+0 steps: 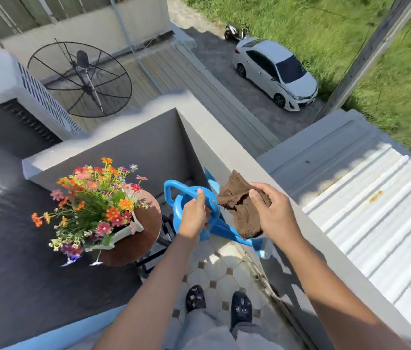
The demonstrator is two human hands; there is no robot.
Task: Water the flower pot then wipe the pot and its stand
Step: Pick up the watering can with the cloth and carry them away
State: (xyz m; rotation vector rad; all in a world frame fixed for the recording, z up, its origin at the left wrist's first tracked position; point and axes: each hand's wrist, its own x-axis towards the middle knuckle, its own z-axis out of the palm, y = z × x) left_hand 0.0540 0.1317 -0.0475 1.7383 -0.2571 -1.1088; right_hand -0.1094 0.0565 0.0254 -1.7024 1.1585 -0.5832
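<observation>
Head view: left hand (194, 218) is gripping the handle of one blue plastic can (194, 210), fingers curled round the loop, thumb lying on top. Can is hanging over the tiled floor (214, 271), just right of the stand (146, 223). Its long axis is running from the handle loop at upper left to the spout at lower right; spout is pointing down and right, toward the parapet (224, 157) base, away from the flowers.

Right hand (272, 213) is clutching one brown cloth (239, 208), fuzzy and crumpled, with a loose end drooping below the fingers and covering part of the spout. Cloth is sitting beside the can body, near the parapet's inner edge.

One white pot (123, 234), boxy with straight sides, is sitting on the stand's round brown top, toward its left edge, and is overflowing with small orange, red, pink and purple flowers (93, 203) on thin green stems. Stand is showing dark frame bars under the top.

Two dark shoes (241, 309) are standing on the pale octagonal tiles with small dark insets. Beyond the parapet: one white car (275, 72), one mesh dish (79, 79), ribbed metal roofing (365, 205).
</observation>
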